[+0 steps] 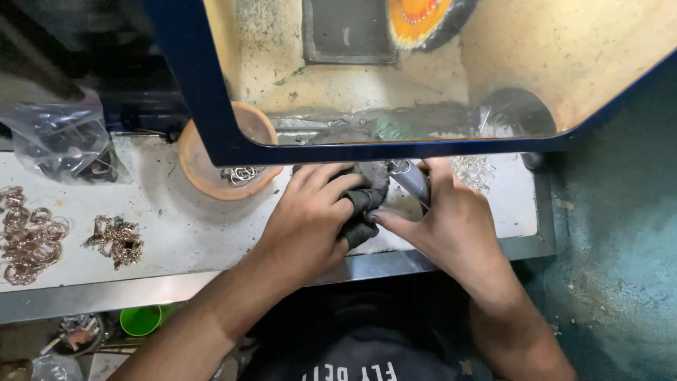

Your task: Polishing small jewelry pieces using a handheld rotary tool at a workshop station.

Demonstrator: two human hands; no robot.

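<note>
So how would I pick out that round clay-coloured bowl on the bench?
Start at the white bench top under the blue-framed window. The terracotta bowl sits just beyond the left hand, half hidden by the frame's corner. Unlike the loose heaps of copper-coloured rings further left, it holds silvery rings.

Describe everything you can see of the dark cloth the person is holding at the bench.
The dark cloth is grey-black, soft-looking fabric, crumpled and bunched rather than flat. It sits just above the white bench top, below the blue frame's lower edge. The left hand wraps over it with curled fingers; the right hand pinches its right side, beside a shiny metal piece.
</note>
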